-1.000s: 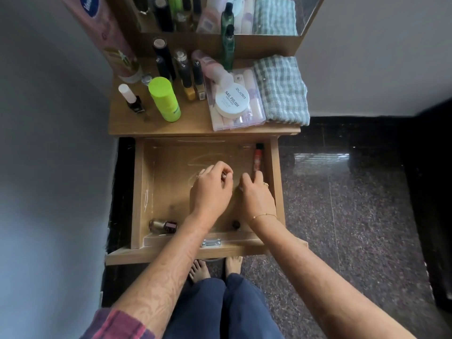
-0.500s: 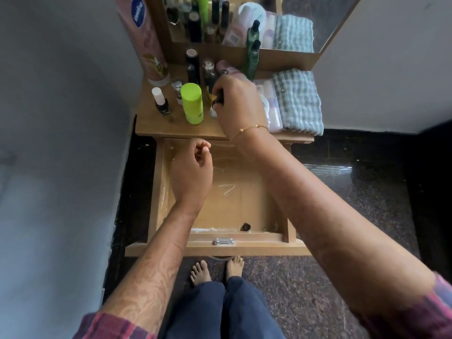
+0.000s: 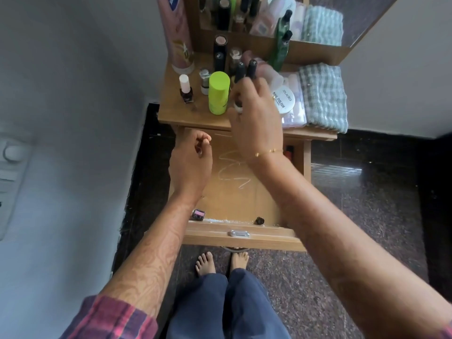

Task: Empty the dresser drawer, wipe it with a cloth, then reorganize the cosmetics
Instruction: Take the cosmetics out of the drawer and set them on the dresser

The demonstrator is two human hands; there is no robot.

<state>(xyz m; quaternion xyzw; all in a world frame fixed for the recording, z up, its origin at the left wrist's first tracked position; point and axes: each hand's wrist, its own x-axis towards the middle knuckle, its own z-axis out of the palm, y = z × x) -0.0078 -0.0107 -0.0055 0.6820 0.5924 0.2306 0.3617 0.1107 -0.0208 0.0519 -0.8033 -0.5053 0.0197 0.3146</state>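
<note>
A home dressing corner: a wooden dresser (image 3: 186,116) with mirror (image 3: 362,18) at twelve o'clock, crowded with cosmetics, polished stone floor (image 3: 367,204).

Both forearms reach forward, plaid sleeves pushed up. The right hand (image 3: 256,113) is raised higher, its fingers curled in a grip. The left hand (image 3: 190,162) sits lower, loosely curled, holding nothing.
</note>
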